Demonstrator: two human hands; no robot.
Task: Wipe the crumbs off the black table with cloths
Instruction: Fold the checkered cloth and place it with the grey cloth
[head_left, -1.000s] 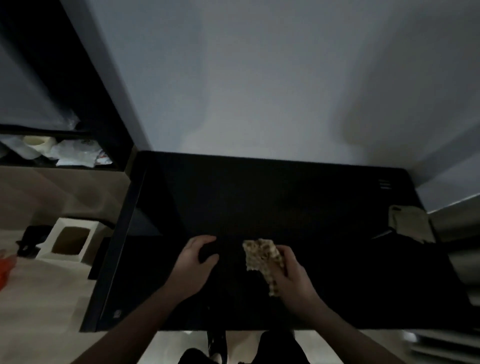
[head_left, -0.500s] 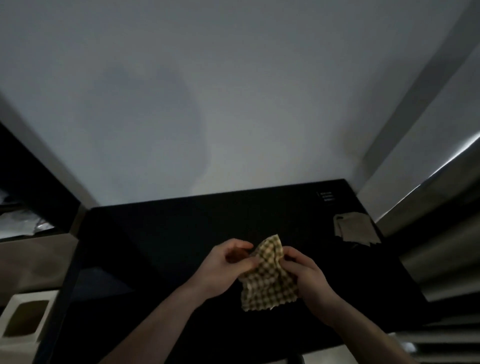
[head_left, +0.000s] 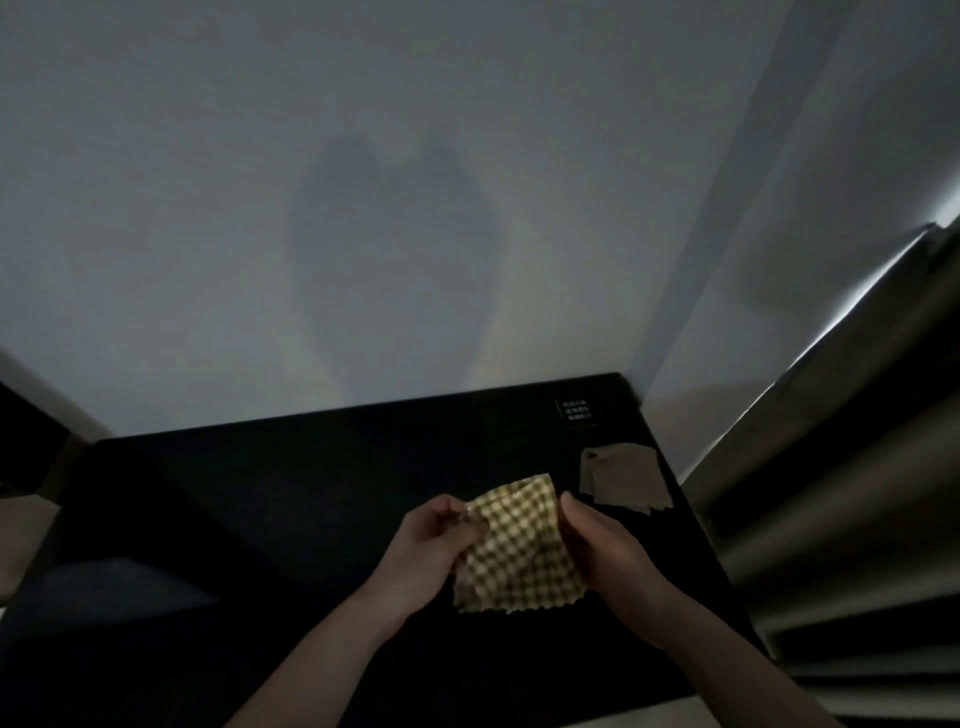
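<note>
Checked cloth (head_left: 519, 556) held up just above the black table (head_left: 285, 519), right of middle. Left hand (head_left: 431, 545) pinching its top left corner, right hand (head_left: 602, 556) gripping the right edge. Hanging flat between both, so probably straight down to wipe. Plain cloth (head_left: 623, 478) lying beyond, nearer the right hand. Too dark to spot crumbs.
</note>
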